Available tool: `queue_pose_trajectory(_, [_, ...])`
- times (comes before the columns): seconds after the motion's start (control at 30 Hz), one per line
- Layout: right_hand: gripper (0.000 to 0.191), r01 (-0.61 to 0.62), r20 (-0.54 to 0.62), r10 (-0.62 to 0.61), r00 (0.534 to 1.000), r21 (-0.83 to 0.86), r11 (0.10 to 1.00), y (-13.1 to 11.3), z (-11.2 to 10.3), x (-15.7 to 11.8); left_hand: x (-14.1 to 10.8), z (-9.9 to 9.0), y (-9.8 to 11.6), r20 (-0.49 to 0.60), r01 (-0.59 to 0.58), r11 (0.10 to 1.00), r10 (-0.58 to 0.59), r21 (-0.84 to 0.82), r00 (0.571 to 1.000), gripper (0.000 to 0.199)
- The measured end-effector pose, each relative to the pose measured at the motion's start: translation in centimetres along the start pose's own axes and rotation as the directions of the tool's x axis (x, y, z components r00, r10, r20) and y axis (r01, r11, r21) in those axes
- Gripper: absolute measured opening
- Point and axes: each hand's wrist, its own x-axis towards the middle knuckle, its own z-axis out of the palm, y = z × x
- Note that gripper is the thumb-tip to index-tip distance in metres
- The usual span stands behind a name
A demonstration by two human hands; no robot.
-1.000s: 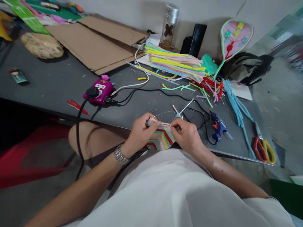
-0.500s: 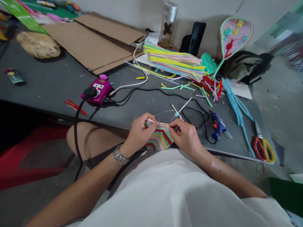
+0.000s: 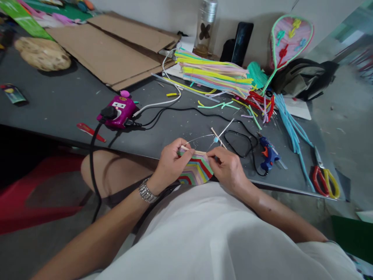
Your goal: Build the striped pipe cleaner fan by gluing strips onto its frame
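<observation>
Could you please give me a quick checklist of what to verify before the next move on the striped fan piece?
1. Left hand grips the striped fan piece: ok.
2. Right hand pinches its top edge: ok.
3. Wire frame seated on the piece: cannot tell.
4. Glue gun lies apart from both hands: ok.
5. Glue gun cable clear of the wire frame: not ok, they overlap.

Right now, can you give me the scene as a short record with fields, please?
left hand: pinches the left end of the striped fan piece
right hand: pinches its right end, near a thin wire frame
in front: blue glue gun, black cable
far side: pipe cleaner bundle, finished fan
right edge: scissors
left: purple power strip
</observation>
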Motion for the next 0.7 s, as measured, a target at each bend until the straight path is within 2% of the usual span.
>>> queue_pose_trajectory(0.37, [0.022,0.015,0.072,-0.018,0.997,0.041,0.999,0.5,-0.7,0.2,0.0,0.1,0.3,-0.034,0.012,1.000,-0.012,0.007,0.999,0.018])
queue_pose_trajectory(0.57, [0.026,0.013,0.192,-0.025,0.981,0.061,0.998,0.7,-1.7,0.8,0.0,0.1,0.3,-0.041,0.024,0.999,-0.023,0.024,0.999,0.017])
queue_pose_trajectory(0.7, [0.025,0.021,0.214,-0.033,0.976,0.055,0.998,0.7,-2.0,1.0,0.1,0.0,0.3,-0.041,0.031,0.999,-0.029,0.040,0.999,0.017])
